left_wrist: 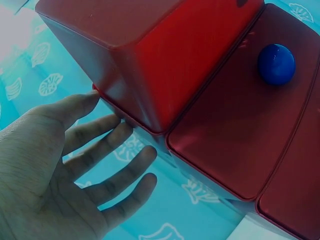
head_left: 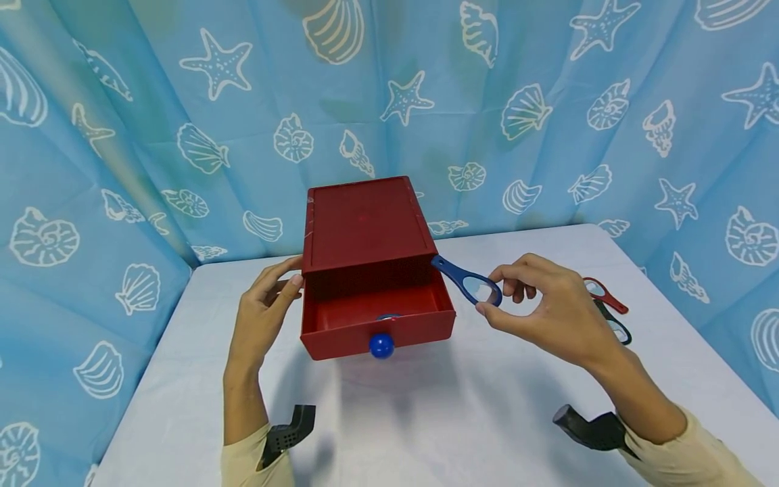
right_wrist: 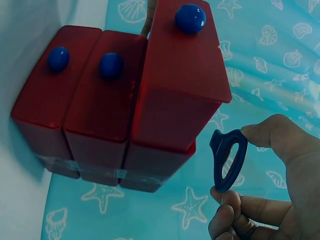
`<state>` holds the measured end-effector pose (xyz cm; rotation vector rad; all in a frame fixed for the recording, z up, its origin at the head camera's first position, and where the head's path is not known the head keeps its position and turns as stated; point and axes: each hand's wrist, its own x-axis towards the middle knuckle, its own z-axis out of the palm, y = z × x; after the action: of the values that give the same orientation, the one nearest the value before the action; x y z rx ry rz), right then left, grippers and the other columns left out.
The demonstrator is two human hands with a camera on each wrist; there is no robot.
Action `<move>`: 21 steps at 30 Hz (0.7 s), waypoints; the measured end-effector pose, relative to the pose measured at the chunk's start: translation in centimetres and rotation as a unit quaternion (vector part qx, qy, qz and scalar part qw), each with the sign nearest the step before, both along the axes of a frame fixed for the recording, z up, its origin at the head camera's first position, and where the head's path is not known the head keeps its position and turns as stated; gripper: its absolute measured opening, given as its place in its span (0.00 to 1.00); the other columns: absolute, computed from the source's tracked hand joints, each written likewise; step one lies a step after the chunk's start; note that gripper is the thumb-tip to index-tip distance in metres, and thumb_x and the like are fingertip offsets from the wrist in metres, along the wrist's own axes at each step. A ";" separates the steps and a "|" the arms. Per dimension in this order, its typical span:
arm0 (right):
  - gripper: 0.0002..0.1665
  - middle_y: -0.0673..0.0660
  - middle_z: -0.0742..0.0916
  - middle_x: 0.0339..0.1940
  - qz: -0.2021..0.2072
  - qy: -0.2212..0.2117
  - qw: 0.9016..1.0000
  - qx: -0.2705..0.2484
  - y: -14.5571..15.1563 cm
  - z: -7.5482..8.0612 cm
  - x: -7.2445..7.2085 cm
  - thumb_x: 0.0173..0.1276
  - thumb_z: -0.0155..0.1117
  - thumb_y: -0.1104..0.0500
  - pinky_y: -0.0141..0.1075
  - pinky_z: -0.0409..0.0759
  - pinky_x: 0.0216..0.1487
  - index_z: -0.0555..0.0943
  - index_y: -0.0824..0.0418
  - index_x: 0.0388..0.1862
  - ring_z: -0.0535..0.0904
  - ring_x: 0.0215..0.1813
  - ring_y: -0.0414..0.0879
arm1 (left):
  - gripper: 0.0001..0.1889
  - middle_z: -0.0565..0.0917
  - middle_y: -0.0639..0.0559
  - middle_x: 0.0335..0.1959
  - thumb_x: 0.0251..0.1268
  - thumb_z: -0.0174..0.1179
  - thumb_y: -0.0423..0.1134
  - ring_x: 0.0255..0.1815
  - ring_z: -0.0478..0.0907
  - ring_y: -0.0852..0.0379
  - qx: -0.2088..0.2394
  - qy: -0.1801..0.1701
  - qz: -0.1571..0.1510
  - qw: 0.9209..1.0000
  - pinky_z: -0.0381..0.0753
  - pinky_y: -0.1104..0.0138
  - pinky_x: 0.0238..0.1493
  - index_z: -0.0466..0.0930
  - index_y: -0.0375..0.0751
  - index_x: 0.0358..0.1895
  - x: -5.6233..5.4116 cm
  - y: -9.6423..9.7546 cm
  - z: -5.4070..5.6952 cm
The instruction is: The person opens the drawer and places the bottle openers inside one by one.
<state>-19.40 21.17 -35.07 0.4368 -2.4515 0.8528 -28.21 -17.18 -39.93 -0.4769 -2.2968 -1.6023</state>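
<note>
A red drawer cabinet [head_left: 365,223] stands on the table with its top drawer [head_left: 349,345] pulled out by a blue knob [head_left: 381,345]. My left hand [head_left: 263,311] rests at the cabinet's left side, fingers spread and thumb at the drawer's edge in the left wrist view. Between thumb and fingers my right hand [head_left: 541,304] pinches a blue magnifying glass [right_wrist: 230,160] by its lens rim. Its handle points left, and the tip overlaps the cabinet's right front corner in the head view. Inside the drawer, part of a blue-rimmed lens [head_left: 388,316] shows above the front wall.
On the table's right, a red magnifying glass [head_left: 605,295] and a dark green one [head_left: 613,323] lie beyond my right wrist. Two shut drawers with blue knobs [right_wrist: 111,65] sit below the top one. A blue seashell curtain [head_left: 402,81] hangs behind the white table [head_left: 402,419].
</note>
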 end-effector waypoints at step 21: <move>0.17 0.44 0.77 0.31 0.058 0.022 0.998 -0.011 -3.3 0.4 -1.5 0.52 0.82 0.56 0.34 0.75 0.30 0.87 0.54 0.40 0.72 0.35 0.40 | 0.24 0.74 0.59 0.66 0.74 0.58 0.50 0.56 0.79 0.56 0.001 -0.001 0.001 1.000 0.78 0.68 0.57 0.74 0.53 0.70 0.1 0.1 0.0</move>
<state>-20.90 17.87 -34.70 0.5888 -2.3940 0.9063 -28.14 -17.12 -39.91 -0.4722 -2.2973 -1.6047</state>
